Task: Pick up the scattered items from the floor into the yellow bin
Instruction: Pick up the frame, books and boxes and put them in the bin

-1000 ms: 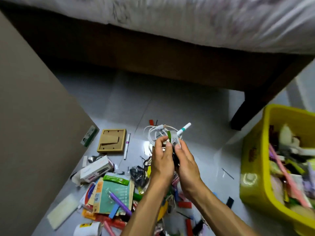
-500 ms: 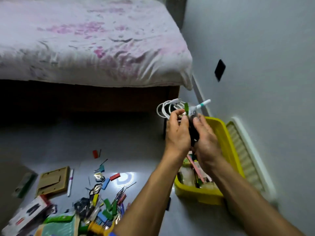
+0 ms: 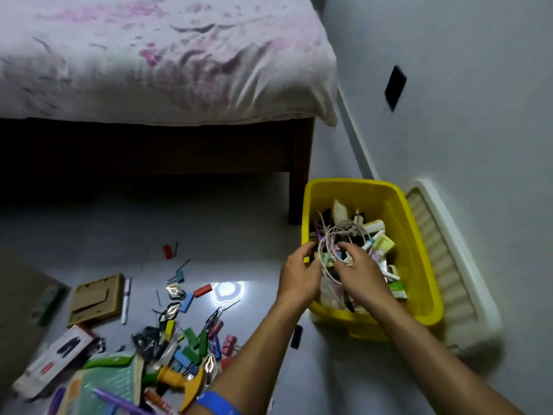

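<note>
The yellow bin (image 3: 425, 283) stands on the floor by the wall, holding several small items. Both my hands hover over its near left corner. A coil of white cable (image 3: 330, 239) with a green tag rests on top of the bin's contents, between my fingertips. My left hand (image 3: 299, 272) is at the bin's left rim with its fingers loosely curled. My right hand (image 3: 357, 266) is over the contents with its fingers spread beside the coil. A white marker with a teal cap (image 3: 372, 241) lies in the bin just right of the coil.
Scattered items cover the floor at lower left: coloured binder clips (image 3: 191, 348), a wooden frame (image 3: 95, 299), a white pen (image 3: 125, 301), a small box (image 3: 54, 359), a green notebook (image 3: 101, 384). A bed (image 3: 155, 55) with a dark leg (image 3: 299, 175) stands behind. A white ridged lid (image 3: 449, 265) leans beside the bin.
My hands carried the cable bundle and marker from above the floor pile rightward and down into the yellow bin. The tight two-handed grip has loosened, and the marker now lies apart from the coil.
</note>
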Available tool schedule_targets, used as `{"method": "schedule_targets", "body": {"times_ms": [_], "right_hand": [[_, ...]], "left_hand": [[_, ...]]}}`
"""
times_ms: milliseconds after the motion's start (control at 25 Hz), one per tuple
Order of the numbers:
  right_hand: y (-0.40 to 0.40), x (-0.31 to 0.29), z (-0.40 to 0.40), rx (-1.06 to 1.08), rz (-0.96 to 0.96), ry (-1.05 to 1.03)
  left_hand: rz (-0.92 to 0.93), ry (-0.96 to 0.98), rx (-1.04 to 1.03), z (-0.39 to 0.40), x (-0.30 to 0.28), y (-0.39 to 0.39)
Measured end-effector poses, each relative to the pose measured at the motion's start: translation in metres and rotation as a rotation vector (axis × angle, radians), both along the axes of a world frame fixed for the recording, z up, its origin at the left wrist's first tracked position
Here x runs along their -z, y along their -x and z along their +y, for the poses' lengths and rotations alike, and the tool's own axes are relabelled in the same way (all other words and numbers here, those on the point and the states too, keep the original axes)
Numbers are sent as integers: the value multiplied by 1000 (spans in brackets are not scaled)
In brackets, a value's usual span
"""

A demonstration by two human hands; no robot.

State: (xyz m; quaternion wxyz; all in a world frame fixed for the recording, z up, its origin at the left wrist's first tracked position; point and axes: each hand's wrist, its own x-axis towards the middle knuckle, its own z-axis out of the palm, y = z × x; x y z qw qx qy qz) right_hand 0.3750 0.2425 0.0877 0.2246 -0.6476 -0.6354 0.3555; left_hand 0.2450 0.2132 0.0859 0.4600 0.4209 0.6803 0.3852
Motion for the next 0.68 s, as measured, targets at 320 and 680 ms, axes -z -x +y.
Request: {"method": "schedule_targets", "body": {"times_ms": [320, 680], "right_hand": [[138, -16, -33, -451, -98, -24], [312, 90, -25, -713, -142, 153]], "left_hand": [[42, 70, -248, -50, -2, 138], [146, 254, -476, -95, 89, 329]]}}
